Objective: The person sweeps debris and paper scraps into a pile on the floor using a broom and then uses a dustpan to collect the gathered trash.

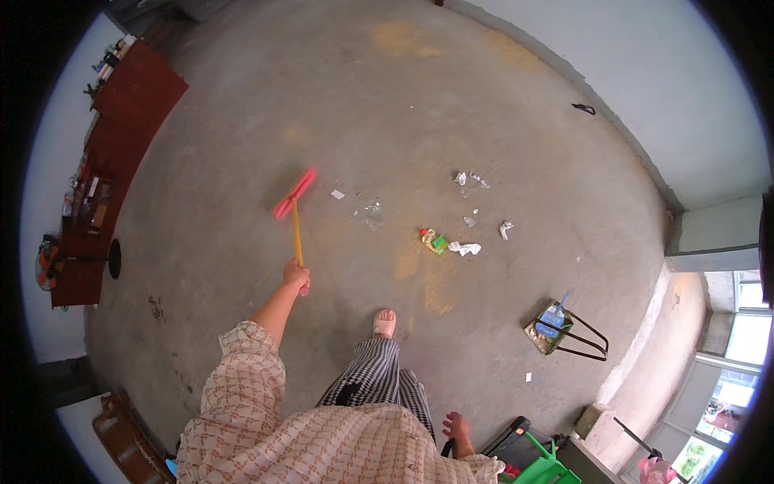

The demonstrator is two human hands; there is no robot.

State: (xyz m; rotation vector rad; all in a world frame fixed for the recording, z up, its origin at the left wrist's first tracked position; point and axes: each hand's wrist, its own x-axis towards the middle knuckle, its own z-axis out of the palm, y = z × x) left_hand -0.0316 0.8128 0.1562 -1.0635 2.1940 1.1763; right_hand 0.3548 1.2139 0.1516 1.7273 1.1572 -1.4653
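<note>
My left hand point(297, 277) is closed round the yellow handle of a broom point(297, 234), near its pink end. The broom's pinkish-red head touches or hovers just over the concrete floor, ahead and to the left. A small white scrap point(338, 194) and clear plastic wrap point(368, 213) lie just right of the head. My right hand point(459, 429) hangs low by my side with loosely bent fingers apart and nothing seen in it. Farther right on the floor are a green and yellow wrapper point(435, 242), a crumpled white tissue point(464, 248) and more crumpled bits point(468, 184).
A dustpan point(542, 343) with a dark frame handle and something blue inside stands at the right. Green plastic point(546, 468) and a dark box point(509, 442) are beside my right hand. A red-brown cabinet point(137, 105) and a fan point(50, 266) line the left wall.
</note>
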